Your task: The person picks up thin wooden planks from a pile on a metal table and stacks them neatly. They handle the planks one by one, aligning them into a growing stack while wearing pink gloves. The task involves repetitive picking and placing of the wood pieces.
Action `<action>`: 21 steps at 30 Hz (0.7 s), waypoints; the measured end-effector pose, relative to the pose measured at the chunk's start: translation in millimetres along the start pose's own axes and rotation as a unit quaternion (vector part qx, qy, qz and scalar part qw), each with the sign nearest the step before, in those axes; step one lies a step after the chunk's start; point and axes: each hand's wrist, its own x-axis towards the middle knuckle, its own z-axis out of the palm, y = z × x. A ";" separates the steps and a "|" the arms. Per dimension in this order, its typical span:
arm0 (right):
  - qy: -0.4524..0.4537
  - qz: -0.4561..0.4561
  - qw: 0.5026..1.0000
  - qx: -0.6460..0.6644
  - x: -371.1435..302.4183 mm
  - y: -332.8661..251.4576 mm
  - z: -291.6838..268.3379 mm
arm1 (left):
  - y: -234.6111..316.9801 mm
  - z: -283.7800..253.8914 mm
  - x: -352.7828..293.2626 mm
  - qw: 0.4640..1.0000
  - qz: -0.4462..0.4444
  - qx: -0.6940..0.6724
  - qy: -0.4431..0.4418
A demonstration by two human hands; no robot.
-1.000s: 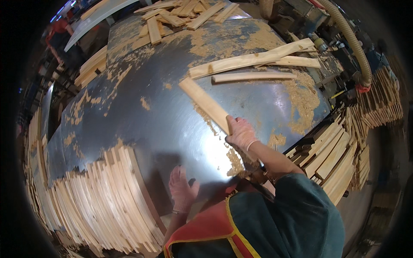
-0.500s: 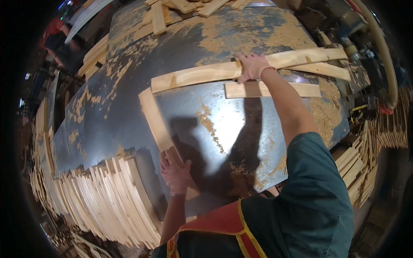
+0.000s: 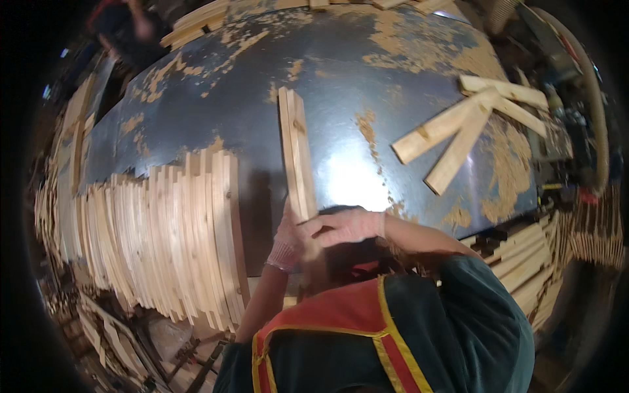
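Close to my body, both hands are closed on the near end of a pale wooden board (image 3: 299, 150) that points away from me across the dark metal table. A lengthwise line splits it, so it may be two boards side by side; I cannot tell. My left hand (image 3: 290, 241), in a light knit glove, grips its left side, fingers partly hidden beneath the wood. From the right my right hand (image 3: 350, 226), gloved too, wraps around the same end.
Left of the hands stands a long row of wooden boards (image 3: 164, 229) packed side by side. Several loose boards (image 3: 452, 141) fan out at the table's right, near sawdust (image 3: 504, 177). More timber (image 3: 524, 262) is stacked at the right edge. Another person (image 3: 124, 29) shows at far left.
My right hand has come back from the far board to the near one beside my left hand. The far boards now lie fanned out at the right. My view has shifted.
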 end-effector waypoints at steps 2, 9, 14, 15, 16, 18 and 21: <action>0.016 0.036 0.985 0.170 27.2 22.0 15.0 | -21.4 -8.2 -25.8 0.989 -0.126 -0.070 -0.020; 0.114 0.186 0.966 0.137 109.4 -64.9 75.1 | 15.5 -32.4 -114.5 0.867 -0.121 0.463 0.141; -0.057 0.127 0.983 0.121 162.2 -60.0 79.0 | -9.6 -60.6 -128.0 0.791 0.072 0.559 0.237; -0.073 0.107 0.985 0.117 155.3 -58.6 63.7 | -6.3 -59.8 -126.3 0.797 0.089 0.555 0.219; 0.076 0.047 0.995 0.041 141.3 -46.5 44.6 | -3.2 -57.3 -122.0 0.804 0.105 0.551 0.200; 0.350 -0.074 0.925 -0.126 91.0 -13.3 -11.2 | -1.8 -48.3 -109.3 0.825 0.135 0.524 0.161; 0.525 0.156 0.785 -0.290 -15.5 -1.7 -142.6 | 6.6 -15.7 -72.7 0.834 0.135 0.524 0.106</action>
